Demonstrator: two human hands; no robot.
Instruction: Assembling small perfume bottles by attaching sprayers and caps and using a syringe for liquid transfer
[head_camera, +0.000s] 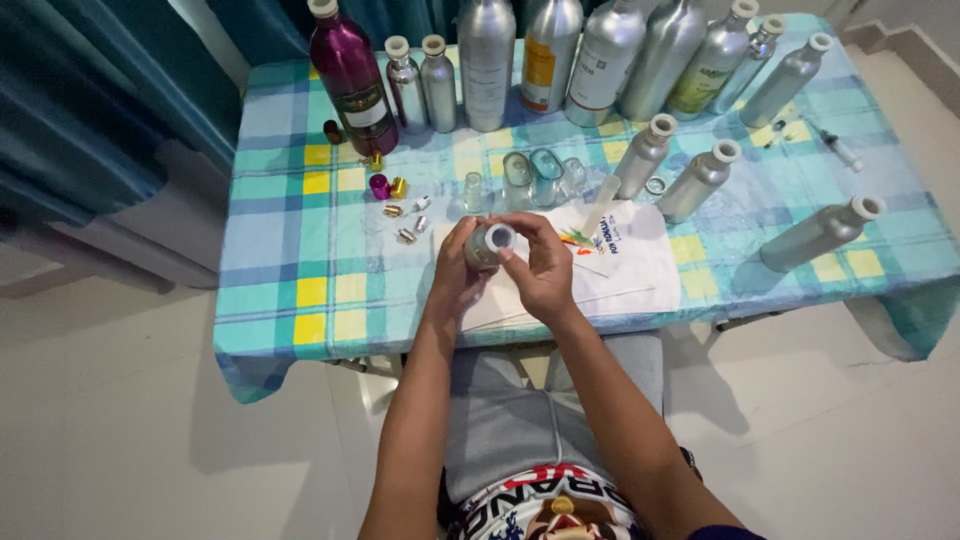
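Small silver bottle (484, 247), tilted mouth-up above counter (300, 250) edge: left hand (455, 262) grasping its body to steady it; right hand (540, 268) pinching its white cap (499, 237); tall aluminium bottles (600, 60) ranked behind.

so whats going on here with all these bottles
A seated person holds a small silver bottle over a checked tablecloth. The left hand grips its body; the right hand is at its white cap. Many aluminium bottles, one purple bottle and small glass vials stand behind.
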